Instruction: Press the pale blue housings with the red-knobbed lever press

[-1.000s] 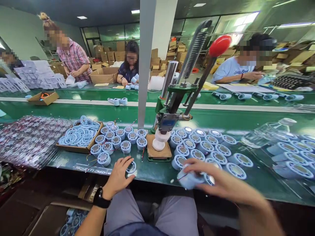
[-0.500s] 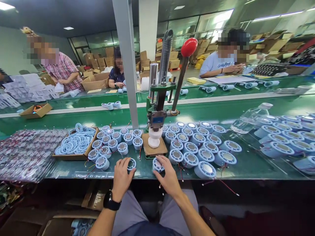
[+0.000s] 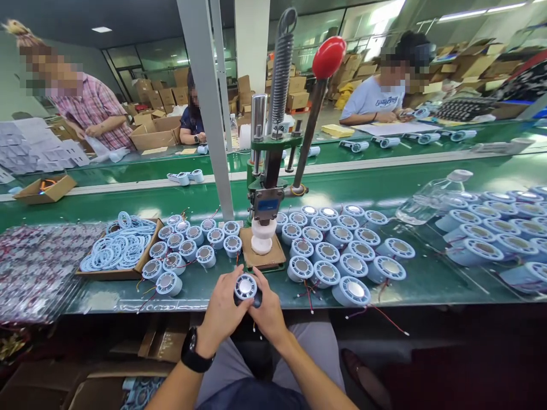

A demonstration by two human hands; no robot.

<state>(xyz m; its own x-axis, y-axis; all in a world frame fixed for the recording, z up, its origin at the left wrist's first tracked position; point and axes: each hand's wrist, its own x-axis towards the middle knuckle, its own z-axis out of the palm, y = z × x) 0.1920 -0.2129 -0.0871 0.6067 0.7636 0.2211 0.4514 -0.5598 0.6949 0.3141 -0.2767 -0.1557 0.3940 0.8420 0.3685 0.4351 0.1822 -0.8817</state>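
- Blue round housing, silver disc facing up, between both hands at the near edge of the green desk, just in front of the press
- Left hand: grip partly closed, fingers and thumb curved round the left side of the housing and touching it
- Right hand: grip likewise partly closed, fingers and thumb against the right side of the same housing
- Black watch on the left wrist
- Press upright just beyond the hands, with white round blocks above its brown base pad and a red knob on its raised lever
- To the left, a group of similar blue housings with thin wires, then a cardboard box heaped with blue rings
- At the far left end, a spread of clear-wrapped parts, too fine to make out
- To the right, a larger group of housings, red and dark wires trailing from the near ones
- Beyond that group, a clear bottle lying tilted, with more housings to its right
- Across the green surface, three people at work, one in a plaid shirt
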